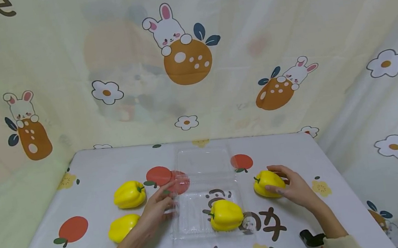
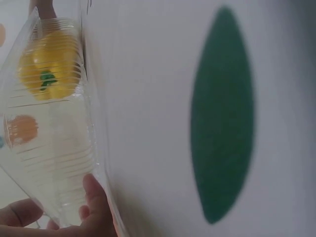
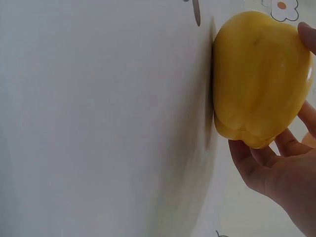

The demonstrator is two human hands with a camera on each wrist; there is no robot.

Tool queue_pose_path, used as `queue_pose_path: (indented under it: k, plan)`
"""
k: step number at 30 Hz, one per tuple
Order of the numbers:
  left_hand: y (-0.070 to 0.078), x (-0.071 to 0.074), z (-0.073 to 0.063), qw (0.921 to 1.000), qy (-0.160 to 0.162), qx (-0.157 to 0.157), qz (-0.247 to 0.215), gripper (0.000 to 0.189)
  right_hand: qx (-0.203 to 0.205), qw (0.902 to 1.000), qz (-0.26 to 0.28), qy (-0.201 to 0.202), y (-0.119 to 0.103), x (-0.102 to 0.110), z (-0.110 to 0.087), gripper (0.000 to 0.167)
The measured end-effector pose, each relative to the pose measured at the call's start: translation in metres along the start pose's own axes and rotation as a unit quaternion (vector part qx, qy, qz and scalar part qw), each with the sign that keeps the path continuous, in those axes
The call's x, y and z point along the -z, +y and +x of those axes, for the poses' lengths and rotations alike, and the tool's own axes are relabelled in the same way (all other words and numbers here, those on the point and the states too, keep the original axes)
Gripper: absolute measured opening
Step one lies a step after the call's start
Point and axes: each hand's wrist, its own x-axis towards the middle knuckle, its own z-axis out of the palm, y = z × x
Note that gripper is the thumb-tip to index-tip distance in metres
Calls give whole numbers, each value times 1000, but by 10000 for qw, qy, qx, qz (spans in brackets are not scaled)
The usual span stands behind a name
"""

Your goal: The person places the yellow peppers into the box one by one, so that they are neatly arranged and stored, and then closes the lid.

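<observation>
My right hand [image 1: 296, 186] grips a yellow bell pepper [image 1: 267, 183] at the right of the clear plastic container, thumb on the near side and fingers on the far side. In the right wrist view this pepper [image 3: 261, 79] lies close against the table surface. My left hand [image 1: 157, 206] is at the left edge of the clear container [image 1: 191, 219], its fingertips right at the wall with the fingers loosely extended. Inside the container's right part sits another yellow bell pepper [image 1: 226, 215]. The left wrist view shows that pepper [image 2: 49, 66] through the ribbed plastic.
The container's lid [image 1: 203, 162] lies folded back, away from me. Two more yellow peppers are on the left: one farther back [image 1: 129, 194], one nearer [image 1: 123, 227], partly behind my left forearm. A printed cloth [image 1: 120, 47] hangs behind the white patterned table [image 1: 91, 185].
</observation>
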Motion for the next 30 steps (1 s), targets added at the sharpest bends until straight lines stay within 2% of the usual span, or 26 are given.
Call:
queue_pose_path:
  k: [19, 30]
  plan:
    - [0, 0, -1, 10000, 23, -36, -54, 61, -433, 9983, 285, -258, 5, 1, -2, 72]
    - [0, 0, -1, 10000, 3, -58, -41, 61, -495, 9964, 549, -409, 9, 3, -1, 72]
